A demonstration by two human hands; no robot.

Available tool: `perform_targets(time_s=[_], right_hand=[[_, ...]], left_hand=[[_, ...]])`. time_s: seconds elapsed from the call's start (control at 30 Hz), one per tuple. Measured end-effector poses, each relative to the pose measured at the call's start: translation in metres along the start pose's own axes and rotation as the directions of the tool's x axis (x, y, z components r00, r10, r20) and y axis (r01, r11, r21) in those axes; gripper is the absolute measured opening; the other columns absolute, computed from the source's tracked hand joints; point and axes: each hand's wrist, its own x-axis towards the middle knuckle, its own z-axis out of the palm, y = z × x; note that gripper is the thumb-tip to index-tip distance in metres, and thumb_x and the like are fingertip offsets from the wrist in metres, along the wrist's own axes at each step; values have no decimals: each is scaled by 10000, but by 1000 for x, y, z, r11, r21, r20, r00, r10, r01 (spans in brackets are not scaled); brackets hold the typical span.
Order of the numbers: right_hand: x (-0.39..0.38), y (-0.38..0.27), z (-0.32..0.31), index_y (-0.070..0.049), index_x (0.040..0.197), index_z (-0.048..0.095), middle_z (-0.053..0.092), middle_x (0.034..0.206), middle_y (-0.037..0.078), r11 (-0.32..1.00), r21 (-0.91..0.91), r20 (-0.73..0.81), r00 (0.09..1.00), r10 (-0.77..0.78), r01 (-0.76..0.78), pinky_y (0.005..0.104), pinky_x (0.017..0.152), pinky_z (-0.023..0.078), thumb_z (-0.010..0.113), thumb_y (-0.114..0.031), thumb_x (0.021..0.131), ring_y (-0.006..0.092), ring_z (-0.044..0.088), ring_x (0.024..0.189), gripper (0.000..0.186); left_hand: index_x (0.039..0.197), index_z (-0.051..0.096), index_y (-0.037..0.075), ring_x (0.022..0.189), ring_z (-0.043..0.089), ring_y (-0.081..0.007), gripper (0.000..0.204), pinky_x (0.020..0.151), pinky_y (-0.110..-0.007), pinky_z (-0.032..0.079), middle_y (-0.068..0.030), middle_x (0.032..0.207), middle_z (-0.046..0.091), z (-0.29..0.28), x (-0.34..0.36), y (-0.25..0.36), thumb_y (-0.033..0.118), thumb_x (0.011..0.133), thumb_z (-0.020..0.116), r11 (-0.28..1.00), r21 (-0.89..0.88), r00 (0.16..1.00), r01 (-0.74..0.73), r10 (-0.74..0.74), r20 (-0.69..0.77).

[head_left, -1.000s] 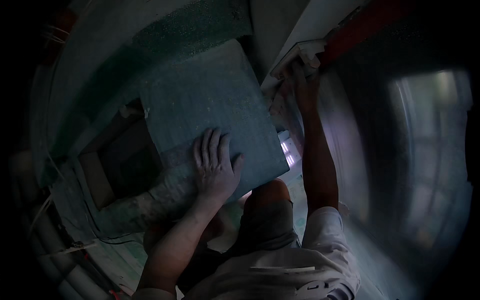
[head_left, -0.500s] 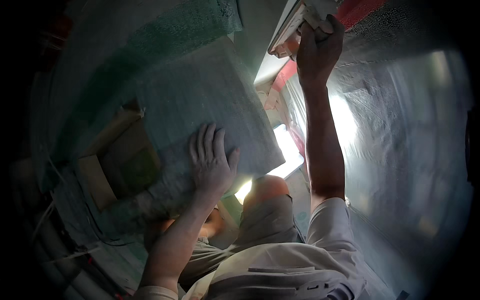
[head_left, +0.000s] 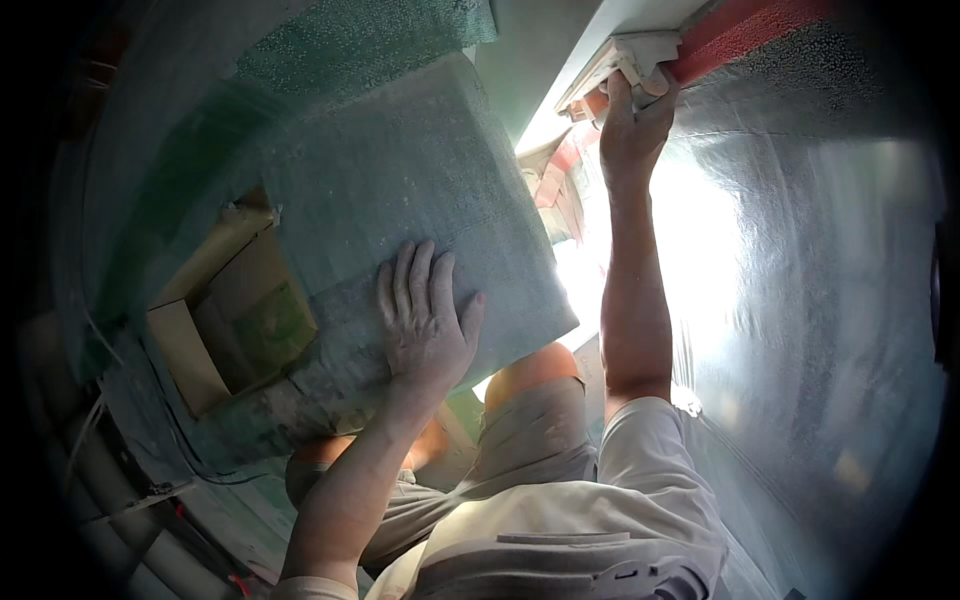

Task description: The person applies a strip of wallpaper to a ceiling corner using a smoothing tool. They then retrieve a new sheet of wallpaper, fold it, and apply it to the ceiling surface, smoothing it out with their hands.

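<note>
My left hand (head_left: 425, 325) lies with spread fingers on a dusty grey-green panel (head_left: 390, 170), left of centre. Upper right, my right hand (head_left: 635, 130) grips a pale, dusty block-like tool (head_left: 630, 52), perhaps a sanding block, against a white angled strip (head_left: 568, 68). Its fingertips are partly hidden in the tool. A square opening with tan sides (head_left: 180, 355) is in the panel's left part.
A red band (head_left: 735, 45) runs beside the strip. A wrinkled silvery surface (head_left: 810, 300) curves down the right side, brightly lit. Green textured material (head_left: 350, 45) lies above the panel. Cables (head_left: 90, 430) hang lower left. My bent knee (head_left: 530, 380) shows below.
My right hand and the tool moved up along the strip, then slightly back down, ending higher than a second ago. My left hand shifted slightly. The scene has become much brighter.
</note>
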Motion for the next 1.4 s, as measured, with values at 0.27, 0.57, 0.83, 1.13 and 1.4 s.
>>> perform_targets(time_s=[0.27,0.57,0.83,1.13,1.4], right_hand=[[-125,148,38,44,1415,473,639,1290,239,951,-64,67,950,306,-302,430,1002,512,683,-133,1012,334,639,1185,487],[-173,290,15,52,1437,517,546,1418,192,811,-197,295,756,585,-551,381,1050,476,830,-223,894,290,622,1171,684],[-65,49,10,18,1210,595,622,1019,72,967,68,127,963,237,-247,329,894,501,720,-127,982,161,586,942,298],[63,-109,-7,-7,1068,670,714,882,50,969,245,-37,999,-24,32,299,812,540,725,-117,978,117,665,817,153],[-103,134,27,66,1349,525,666,1206,197,952,104,136,953,272,-287,399,971,523,691,-110,998,288,654,1094,425]], left_hand=[[1474,412,13,1491,362,-425,689,1230,-656,267,-217,1534,431,5,-7,-6,266,931,752,999,-30,999,25,-25,24],[1435,472,26,1476,389,-426,629,1229,-649,267,-226,1526,452,17,-6,-11,271,923,745,996,-92,999,19,-17,27],[1400,510,0,1470,400,-426,627,1222,-633,292,-235,1519,455,11,-16,-8,302,910,760,995,-75,998,64,-64,-6],[1389,519,-2,1467,407,-429,609,1226,-624,294,-229,1508,477,1,-12,-3,295,913,756,994,-79,997,71,-73,-22],[1419,487,0,1480,390,-430,645,1227,-647,273,-228,1522,453,6,-11,2,296,913,755,995,-62,997,77,-77,-9]])
